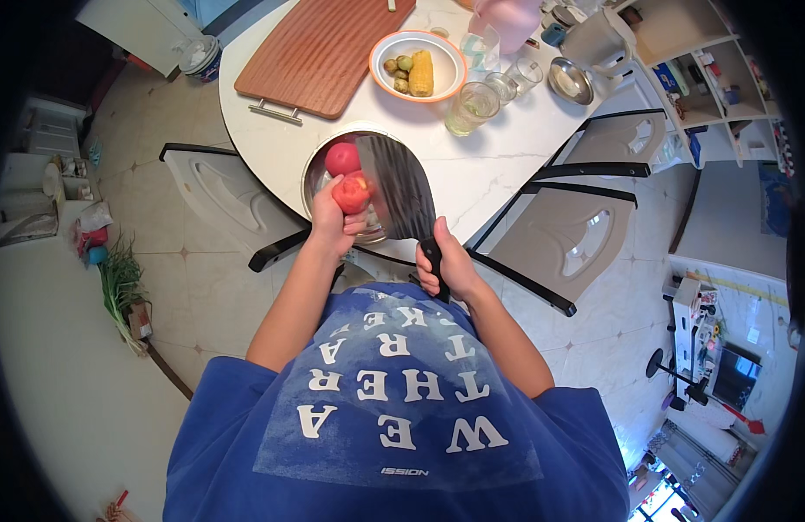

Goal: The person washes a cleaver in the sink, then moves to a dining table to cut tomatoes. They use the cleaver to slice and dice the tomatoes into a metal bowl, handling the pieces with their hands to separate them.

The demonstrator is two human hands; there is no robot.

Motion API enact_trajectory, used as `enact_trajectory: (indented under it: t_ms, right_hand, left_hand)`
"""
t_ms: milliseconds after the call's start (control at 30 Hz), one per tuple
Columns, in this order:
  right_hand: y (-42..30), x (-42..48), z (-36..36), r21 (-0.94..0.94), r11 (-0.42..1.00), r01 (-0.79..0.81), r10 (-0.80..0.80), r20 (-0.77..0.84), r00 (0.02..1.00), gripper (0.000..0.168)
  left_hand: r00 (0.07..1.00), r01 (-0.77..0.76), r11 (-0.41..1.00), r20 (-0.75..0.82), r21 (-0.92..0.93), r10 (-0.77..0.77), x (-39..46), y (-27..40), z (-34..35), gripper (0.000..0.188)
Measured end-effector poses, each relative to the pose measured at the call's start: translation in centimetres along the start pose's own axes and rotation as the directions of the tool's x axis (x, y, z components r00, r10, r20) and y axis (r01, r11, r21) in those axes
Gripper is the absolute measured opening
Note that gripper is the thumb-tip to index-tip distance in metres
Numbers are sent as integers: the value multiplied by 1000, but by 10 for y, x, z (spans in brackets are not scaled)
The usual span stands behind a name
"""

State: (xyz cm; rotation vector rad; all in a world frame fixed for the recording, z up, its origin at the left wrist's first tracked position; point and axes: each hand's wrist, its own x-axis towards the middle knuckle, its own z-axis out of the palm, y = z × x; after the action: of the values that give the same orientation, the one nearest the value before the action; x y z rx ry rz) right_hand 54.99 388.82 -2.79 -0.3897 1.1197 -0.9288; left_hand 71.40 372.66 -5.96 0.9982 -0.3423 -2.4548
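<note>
My left hand (337,215) grips a red tomato (351,194) with a cut, uneven surface, holding it above a round metal bowl (306,186). In my right hand (449,264) is the black handle of a cleaver (399,189) with a broad dark blade. The blade stands over the bowl's right side, its left edge beside the cut tomato; whether they touch I cannot tell. A whole tomato (342,158) lies in the bowl behind the held one. The blade and my left hand hide much of the bowl's inside.
A wooden cutting board (311,59) with a metal handle lies at the back left. Beside it, a white orange-rimmed bowl (445,72) holds corn and several small round items. Glasses (473,107), a metal bowl (570,81) and a pink container (503,23) stand farther right. Chairs (552,235) flank the table.
</note>
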Motion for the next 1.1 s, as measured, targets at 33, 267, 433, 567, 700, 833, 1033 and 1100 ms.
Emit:
enact_trajectory:
  t_ms: [33, 267, 433, 567, 700, 833, 1033, 1100]
  right_hand:
    - [-2, 0, 1, 7, 1000, -13, 13, -2, 1000, 77]
    - [-16, 3, 14, 152, 985, -78, 81, -10, 997, 77]
    - [-17, 3, 13, 248, 959, -137, 140, 4, 990, 77]
    - [-17, 3, 12, 304, 939, -163, 165, 19, 986, 77]
    - [-15, 11, 3, 448, 873, -190, 154, 115, 981, 76]
    - [-5, 18, -14, 580, 780, -235, 106, 249, 963, 74]
    - [4, 19, -24, 683, 685, -253, 58, 296, 954, 72]
    - [3, 19, -22, 634, 740, -224, 80, 247, 966, 73]
  left_hand:
    - [1000, -11, 999, -14, 34, 11, 1, -2, -3, 37]
    - [993, -24, 993, -112, 114, 37, -3, -14, 9, 35]
    - [992, 36, 982, -128, 186, -12, 0, -11, 8, 37]
    - [994, 104, 977, -54, 188, -95, 3, -11, 0, 38]
    - [1000, 2, 999, -16, 51, -1, 4, -24, 4, 38]
    - [993, -21, 993, -113, 117, 34, 8, -35, 7, 39]
    - [973, -23, 929, -206, 370, 106, 2, -45, 13, 43]
    - [968, -25, 921, -221, 390, 120, 3, -45, 12, 43]
